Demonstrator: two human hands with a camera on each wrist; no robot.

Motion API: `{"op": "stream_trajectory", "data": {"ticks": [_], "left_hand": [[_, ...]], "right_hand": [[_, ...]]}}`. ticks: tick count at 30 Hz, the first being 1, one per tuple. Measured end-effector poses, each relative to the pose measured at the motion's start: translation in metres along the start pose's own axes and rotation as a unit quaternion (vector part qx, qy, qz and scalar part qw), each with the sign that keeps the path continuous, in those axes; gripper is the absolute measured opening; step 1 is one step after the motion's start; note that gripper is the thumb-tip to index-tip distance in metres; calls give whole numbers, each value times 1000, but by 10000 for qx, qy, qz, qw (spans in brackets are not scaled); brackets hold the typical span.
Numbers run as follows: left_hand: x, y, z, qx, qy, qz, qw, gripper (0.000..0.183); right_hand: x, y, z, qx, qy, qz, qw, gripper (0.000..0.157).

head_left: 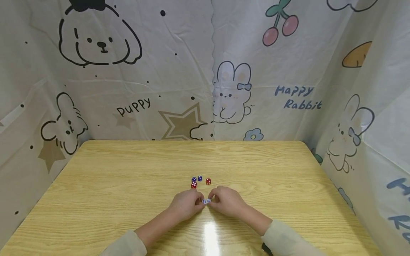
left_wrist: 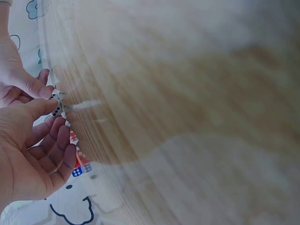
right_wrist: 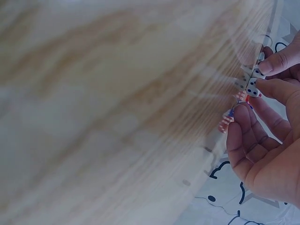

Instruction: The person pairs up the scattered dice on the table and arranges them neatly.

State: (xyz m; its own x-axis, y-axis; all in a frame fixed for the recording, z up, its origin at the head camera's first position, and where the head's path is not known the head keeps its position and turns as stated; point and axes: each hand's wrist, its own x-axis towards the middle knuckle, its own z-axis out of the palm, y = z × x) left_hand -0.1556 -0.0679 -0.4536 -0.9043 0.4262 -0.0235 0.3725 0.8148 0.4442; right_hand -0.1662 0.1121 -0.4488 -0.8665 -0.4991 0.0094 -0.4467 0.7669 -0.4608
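Observation:
Two white dice sit side by side on the wooden table in the middle of the head view. My left hand point(head_left: 187, 205) pinches the left white die point(head_left: 204, 201) between thumb and finger. From the other side my right hand point(head_left: 228, 202) holds the right white die point(head_left: 209, 201) the same way. In the right wrist view the right thumb lies against a white die point(right_wrist: 252, 87) with dark pips. Just beyond the hands are two blue dice, one point(head_left: 194, 179) behind a red die point(head_left: 193, 185) and one point(head_left: 200, 178) beside it. Another red die point(head_left: 208, 181) stands further right.
The wood-grain table point(head_left: 128, 167) spreads out around the hands, with a glare spot near its front edge. A printed curtain point(head_left: 179, 71) hangs behind it and along both sides. Part of a dark object point(head_left: 266, 249) shows beside the right sleeve.

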Motion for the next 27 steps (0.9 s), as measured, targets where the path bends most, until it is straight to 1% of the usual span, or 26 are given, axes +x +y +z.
{"op": "stream_trajectory", "data": {"ticks": [12,20,27], "left_hand": [[0,1,-2,-34,-52,-38,10000,15],[1,0,-3,-176,-83,3,9998,16],[3,-3,-3,-417,-157,-26,9990,19]], "right_hand": [[1,1,0,7,-43,18,10000,14],[1,2,0,85,-86,36,9999,14],[1,3,0,79,-86,21,9999,14]]}}
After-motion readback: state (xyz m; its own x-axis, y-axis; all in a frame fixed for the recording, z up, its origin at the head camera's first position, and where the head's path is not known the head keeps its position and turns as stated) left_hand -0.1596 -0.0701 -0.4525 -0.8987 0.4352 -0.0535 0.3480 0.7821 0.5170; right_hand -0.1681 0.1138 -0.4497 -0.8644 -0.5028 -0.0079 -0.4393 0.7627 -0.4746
